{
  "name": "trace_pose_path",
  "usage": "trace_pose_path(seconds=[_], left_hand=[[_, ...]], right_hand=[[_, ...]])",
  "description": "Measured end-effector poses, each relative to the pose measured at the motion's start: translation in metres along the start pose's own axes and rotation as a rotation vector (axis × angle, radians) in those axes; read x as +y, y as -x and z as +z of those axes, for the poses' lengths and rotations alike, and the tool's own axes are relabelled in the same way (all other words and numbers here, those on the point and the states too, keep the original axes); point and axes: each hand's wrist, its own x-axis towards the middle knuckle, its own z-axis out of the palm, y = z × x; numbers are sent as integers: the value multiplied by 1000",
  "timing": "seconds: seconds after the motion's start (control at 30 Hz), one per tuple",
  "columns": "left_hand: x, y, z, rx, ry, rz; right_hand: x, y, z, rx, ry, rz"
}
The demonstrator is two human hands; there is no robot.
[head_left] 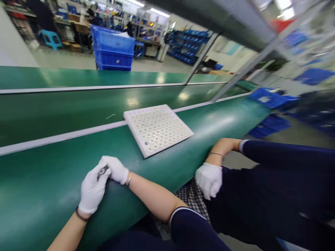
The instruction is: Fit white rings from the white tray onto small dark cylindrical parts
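While hands (104, 177) meet, white tray (157, 128) holds rings.

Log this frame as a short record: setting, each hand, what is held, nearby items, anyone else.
setting: green bench in a workshop
left hand: gloved, fingers closed on a small grey part
right hand: gloved, curled against the left hand at the part; grip unclear
white tray: rows of round holes, flat on the bench beyond both hands, untouched
other person: co-worker's gloved hand off the bench edge, beside a checked cloth
background: blue crates, stacked
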Motion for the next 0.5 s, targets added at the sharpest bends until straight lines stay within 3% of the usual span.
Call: trace_pose_path(seconds=[0.2,0.33,0.5], left_hand=[[13,1,0,-36,93,-62],[20,4,2,22,180,-113],[21,1,-3,112,159,-180]], right_hand=[[-27,-4,-14,55,-650,323],[-35,-3,-15,60,-733,381],[-26,-1,-8,119,-834,369]])
